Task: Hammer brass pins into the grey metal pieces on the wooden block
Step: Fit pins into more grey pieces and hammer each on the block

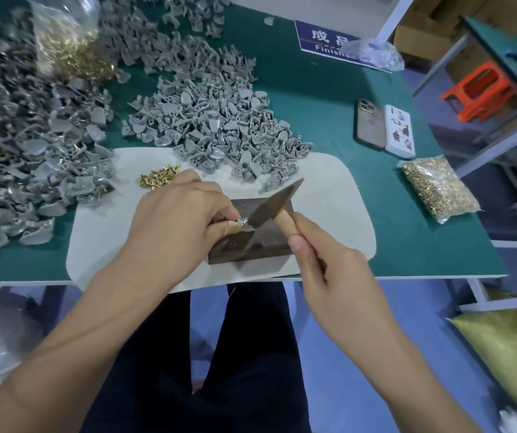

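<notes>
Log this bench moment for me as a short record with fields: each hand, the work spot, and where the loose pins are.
left hand: pinches a grey metal piece on the wooden block
right hand: grips the hammer by its wooden handle
hammer head: at the piece
loose pins: small heap on the pale mat, behind left hand
</notes>
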### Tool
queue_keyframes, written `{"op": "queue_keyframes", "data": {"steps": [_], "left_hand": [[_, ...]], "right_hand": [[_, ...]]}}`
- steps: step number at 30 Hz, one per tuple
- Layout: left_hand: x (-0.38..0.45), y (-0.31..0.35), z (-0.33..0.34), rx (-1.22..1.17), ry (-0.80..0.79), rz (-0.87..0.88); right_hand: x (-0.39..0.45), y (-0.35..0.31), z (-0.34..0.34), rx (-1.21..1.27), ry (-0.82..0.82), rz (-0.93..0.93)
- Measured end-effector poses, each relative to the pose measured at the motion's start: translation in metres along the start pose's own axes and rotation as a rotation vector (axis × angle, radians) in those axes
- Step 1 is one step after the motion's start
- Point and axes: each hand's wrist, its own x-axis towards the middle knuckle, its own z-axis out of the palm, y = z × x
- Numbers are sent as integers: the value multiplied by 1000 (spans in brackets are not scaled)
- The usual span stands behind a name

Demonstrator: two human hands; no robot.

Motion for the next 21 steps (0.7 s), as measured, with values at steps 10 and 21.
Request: {"op": "queue_keyframes", "data": {"steps": [10,21], "left_hand": [[0,-1,1,-3,-15,-21],[-6,-1,3,-42,25,-20]], "right_hand": [[-1,-3,-5,-110,69,-11],[6,1,-10,78,142,-58]]}}
